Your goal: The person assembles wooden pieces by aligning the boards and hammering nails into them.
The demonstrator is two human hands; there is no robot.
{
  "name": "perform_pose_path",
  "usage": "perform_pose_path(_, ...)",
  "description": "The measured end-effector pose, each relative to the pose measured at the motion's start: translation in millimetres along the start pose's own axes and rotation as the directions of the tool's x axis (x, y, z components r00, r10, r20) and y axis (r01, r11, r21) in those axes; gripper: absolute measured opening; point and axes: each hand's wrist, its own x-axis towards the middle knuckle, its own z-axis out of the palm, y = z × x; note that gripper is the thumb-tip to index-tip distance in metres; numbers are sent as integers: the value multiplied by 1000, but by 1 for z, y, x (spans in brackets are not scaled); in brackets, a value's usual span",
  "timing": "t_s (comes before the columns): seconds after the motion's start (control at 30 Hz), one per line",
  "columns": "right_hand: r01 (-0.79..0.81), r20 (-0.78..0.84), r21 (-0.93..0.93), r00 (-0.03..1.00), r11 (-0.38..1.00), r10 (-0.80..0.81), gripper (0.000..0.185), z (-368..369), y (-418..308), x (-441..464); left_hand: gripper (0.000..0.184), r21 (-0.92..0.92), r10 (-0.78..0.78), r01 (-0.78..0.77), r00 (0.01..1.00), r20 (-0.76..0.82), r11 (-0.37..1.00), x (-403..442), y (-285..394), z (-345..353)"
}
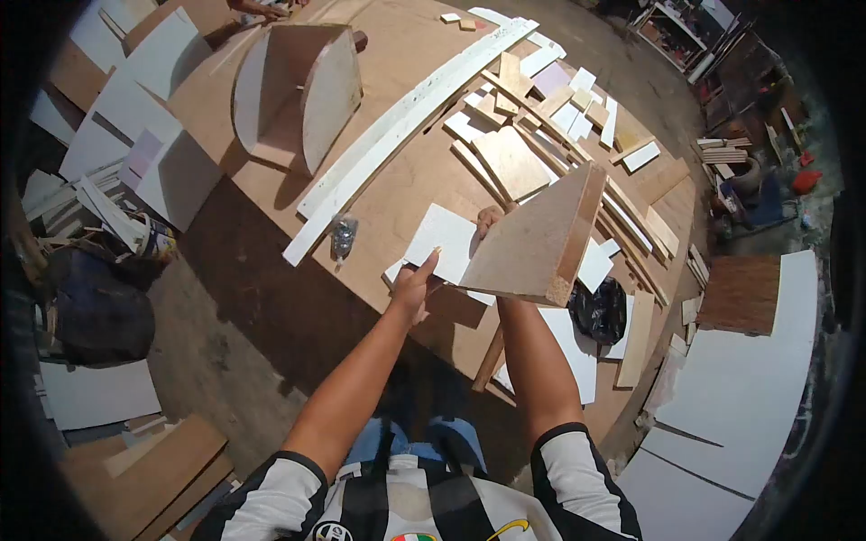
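Observation:
Both of my hands are at a wedge-shaped wooden piece (pixel 532 243), lifted and tilted over the near side of the table. My left hand (pixel 415 287) grips its lower left corner, thumb up. Behind its upper left edge, the fingers of my right hand (pixel 488 221) curl round it; the rest of that hand is hidden. A white panel (pixel 444 236) lies beside my left thumb; whether it is joined to the held piece, I cannot tell. Farther left on the table stands an open wooden box with curved sides (pixel 329 104).
Long white strips (pixel 406 126) cross the wooden table (pixel 370 270). Wood offcuts (pixel 510 162) cover its right part, near a black plastic bag (pixel 600 311). A small clear bag (pixel 343 236) lies left of my hands. Another person's hand (pixel 262 9) shows at the far edge. White boards (pixel 740 388) lean at right.

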Motion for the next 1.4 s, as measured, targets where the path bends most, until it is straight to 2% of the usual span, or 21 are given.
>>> perform_pose_path(0.13, -107, 18, 47, 994, 993, 106, 55, -24, 8, 42, 39, 22, 2, -1, 998, -61, 1000, 35, -2, 4)
perform_pose_path(0.2, -288, -28, 223, 953, 931, 301, 51, -32, 18, 64, 39, -60, 44, -48, 996, -78, 997, 52, -2, 6)
perform_pose_path(0.27, -98, -75, -215, 994, 972, 83, 47, -34, 30, 88, 40, -122, 42, -51, 997, -70, 991, 63, -1, 5)
perform_pose_path(0.3, -117, -78, -290, 992, 950, 98, 47, -39, 36, 96, 41, -188, 38, -48, 998, -56, 981, 69, -2, 4)
perform_pose_path(0.4, -270, -95, -320, 963, 908, 253, 57, -49, 52, 109, 46, -188, 60, -68, 997, -47, 980, 98, -14, -22)
perform_pose_path(0.5, -305, -183, -390, 950, 869, 252, 60, -16, 32, 113, 47, -211, 66, -71, 997, -31, 975, 104, -10, -27)
perform_pose_path(0.53, -282, -213, -397, 954, 873, 211, 61, -12, 28, 113, 47, 273, 142, -108, 984, -106, 956, 92, 9, -9)
perform_pose_path(0.63, -330, -259, -453, 938, 828, 232, 63, -26, 38, 120, 45, 506, 394, -311, 917, -64, 805, 90, -1, -3)
perform_pose_path(0.7, -375, -280, -472, 922, 798, 268, 61, -39, 39, 114, 42, 475, 437, -383, 899, -3, 792, 94, -6, -10)
perform_pose_path(0.73, -249, -226, -576, 964, 779, 141, 57, -46, 43, 109, 42, 464, 450, -406, 893, 17, 788, 96, -9, -15)
perform_pose_path(0.8, -115, -209, -616, 978, 779, -21, 44, -63, 59, 92, 51, 215, 124, -82, 974, -188, 973, 100, -15, -27)
perform_pose_path(0.83, -117, -213, -617, 977, 779, -22, 44, -61, 53, 77, 51, 215, 120, -79, 975, -187, 973, 98, -16, -20)
perform_pose_path(0.87, -110, -263, -692, 959, 713, -107, 40, -58, 47, 56, 44, 376, 325, -258, 937, -125, 890, 95, -18, -12)
perform_pose_path(0.93, -177, -364, -768, 911, 616, -192, 34, -51, 45, 11, 40, 516, 504, -418, 863, -30, 747, 92, -15, -8)
perform_pose_path(1.0, -283, -406, -816, 901, 505, -152, 31, -50, 60, -40, 35, 93, 207, -191, 956, -207, 977, 91, -10, -11)
perform_pose_path(1.07, -317, -394, -853, 912, 415, -115, 30, -41, 77, -75, 35, 143, 140, -112, 969, -204, 983, 87, 0, -12)
perform_pose_path(1.13, -239, -236, -969, 971, 67, 47, 43, -18, 90, -94, 36, 170, 42, 0, 969, -243, 985, 79, 14, -3)
perform_pose_path(1.17, -243, -240, -968, 970, 71, 46, 43, -10, 102, -101, 36, 175, 40, 3, 969, -242, 985, 79, 16, -5)
perform_pose_path(1.23, -167, -194, -949, 978, -267, 78, 57, 1, 124, -110, 37, 47, 19, -11, 982, -188, 999, 83, 18, -13)
perform_pose_path(1.27, -193, -236, -953, 956, -232, 174, 68, 1, 129, -116, 37, 18, 9, -5, 978, -207, 1000, 87, 17, -20)
perform_pose_path(1.4, -76, -111, -927, 991, -368, 74, 71, 1, 139, -128, 44, 56, 71, -62, 980, -186, 996, 66, 34, -13)
